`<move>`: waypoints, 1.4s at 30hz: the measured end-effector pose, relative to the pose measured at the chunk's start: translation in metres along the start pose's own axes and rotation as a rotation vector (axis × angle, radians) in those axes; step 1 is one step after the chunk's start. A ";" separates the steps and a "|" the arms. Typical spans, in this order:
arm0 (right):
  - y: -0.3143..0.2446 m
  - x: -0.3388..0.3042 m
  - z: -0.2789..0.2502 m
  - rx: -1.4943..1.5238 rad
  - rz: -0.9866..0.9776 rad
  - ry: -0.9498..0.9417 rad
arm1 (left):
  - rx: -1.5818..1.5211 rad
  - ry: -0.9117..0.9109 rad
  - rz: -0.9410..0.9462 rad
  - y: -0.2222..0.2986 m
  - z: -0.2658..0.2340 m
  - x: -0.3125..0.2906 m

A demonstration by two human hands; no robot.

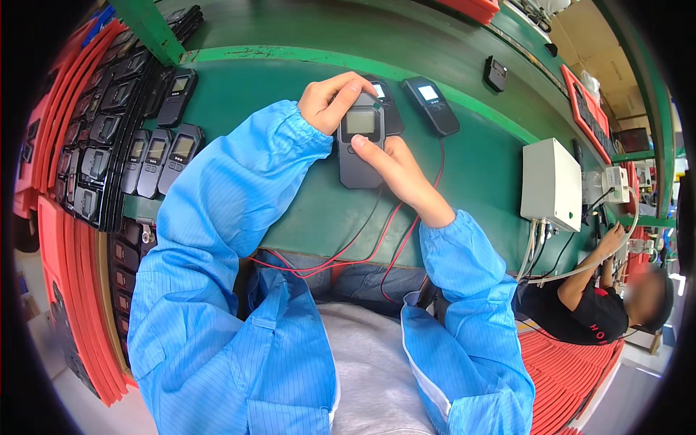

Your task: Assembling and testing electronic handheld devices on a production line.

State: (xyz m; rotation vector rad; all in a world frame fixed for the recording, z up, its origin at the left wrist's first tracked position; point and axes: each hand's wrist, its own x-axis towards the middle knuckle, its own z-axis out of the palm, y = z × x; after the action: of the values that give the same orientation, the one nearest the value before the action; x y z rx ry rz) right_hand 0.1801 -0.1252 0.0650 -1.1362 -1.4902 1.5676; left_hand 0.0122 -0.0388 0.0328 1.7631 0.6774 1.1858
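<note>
Trailing over the green bench (482, 177)'s near edge, red wires (301, 271) lie closest of all. Next, above the bench, the right hand (400, 170) grips a dark gadget (359, 172), thumb below its screen (360, 122) — the left hand (328, 104) clasps its top corner. Just beyond, two more gadgets (438, 116) show lit screens (428, 93) — and farther off I spot a small black case (496, 74).

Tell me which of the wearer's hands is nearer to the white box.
Right. The right hand is at the lower part of the handheld device, left of the white box; the left hand is farther left, at the device's upper end.
</note>
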 end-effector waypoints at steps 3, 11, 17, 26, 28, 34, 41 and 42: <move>0.002 0.001 0.001 0.005 -0.032 0.010 | 0.003 -0.005 -0.004 0.001 0.000 0.000; 0.009 0.003 0.000 -0.020 -0.023 0.008 | -0.003 -0.037 0.005 0.003 -0.001 0.001; 0.015 0.003 -0.006 -0.089 0.006 -0.012 | -0.021 -0.031 0.011 0.000 -0.002 0.000; 0.022 0.005 -0.007 -0.521 -0.281 0.136 | -0.003 0.002 0.011 0.002 0.002 -0.003; 0.023 0.005 -0.005 -0.676 -0.368 0.128 | -0.002 0.024 -0.022 0.001 -0.001 -0.003; 0.015 0.004 -0.006 -0.774 -0.302 0.122 | 0.036 0.099 -0.080 -0.005 -0.004 0.000; 0.012 0.006 -0.006 -0.848 -0.261 0.248 | 0.039 0.116 -0.080 -0.007 -0.004 0.001; 0.010 0.006 -0.005 -0.809 -0.234 0.272 | 0.070 0.119 -0.056 -0.007 -0.004 0.001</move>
State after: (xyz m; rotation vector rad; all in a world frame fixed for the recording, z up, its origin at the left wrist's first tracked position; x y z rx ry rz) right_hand 0.1831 -0.1195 0.0541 -1.4555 -2.0314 0.6016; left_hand 0.0093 -0.0335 0.0271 1.7301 0.8424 1.2500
